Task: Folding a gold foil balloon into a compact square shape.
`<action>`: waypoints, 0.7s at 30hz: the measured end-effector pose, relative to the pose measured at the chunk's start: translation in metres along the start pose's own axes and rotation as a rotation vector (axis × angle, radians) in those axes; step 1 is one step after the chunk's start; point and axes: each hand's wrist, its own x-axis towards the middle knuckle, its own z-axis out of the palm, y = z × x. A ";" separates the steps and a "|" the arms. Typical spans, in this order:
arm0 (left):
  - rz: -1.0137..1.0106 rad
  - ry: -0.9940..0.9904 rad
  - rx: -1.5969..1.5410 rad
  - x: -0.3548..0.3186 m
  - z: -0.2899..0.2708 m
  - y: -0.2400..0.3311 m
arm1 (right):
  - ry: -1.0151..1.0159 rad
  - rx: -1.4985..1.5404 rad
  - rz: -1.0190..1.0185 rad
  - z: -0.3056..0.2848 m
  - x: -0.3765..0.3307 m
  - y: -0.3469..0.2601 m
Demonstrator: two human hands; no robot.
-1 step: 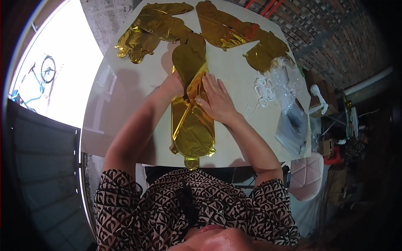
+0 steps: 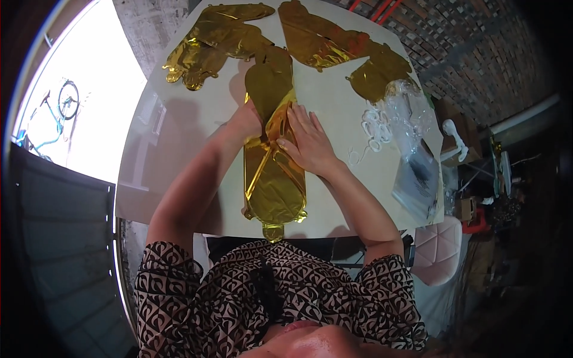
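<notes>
Balloon: long gold foil balloon (image 2: 273, 179) lies flat on the white tabletop (image 2: 334, 95), long axis running straight away from the person, tail at the near edge.
Left hand (image 2: 250, 119): on its left edge at mid-length, fingers hidden, grip cannot be told.
Right hand (image 2: 307, 143): flat, fingers spread, pressing the right side, equally near.
Beyond: more gold foil balloons (image 2: 215, 42).

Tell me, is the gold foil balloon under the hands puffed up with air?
No, the gold foil balloon lies flat and creased on the white table.
</notes>
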 end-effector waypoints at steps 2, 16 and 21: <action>-0.040 -0.041 -0.053 0.001 -0.001 0.000 | -0.023 -0.018 0.008 0.000 0.000 0.001; -0.487 0.227 -0.779 0.020 -0.032 -0.003 | -0.044 -0.034 0.015 -0.002 -0.002 0.003; -0.553 0.724 -1.273 0.020 -0.057 -0.028 | -0.050 -0.043 -0.020 -0.001 0.000 -0.002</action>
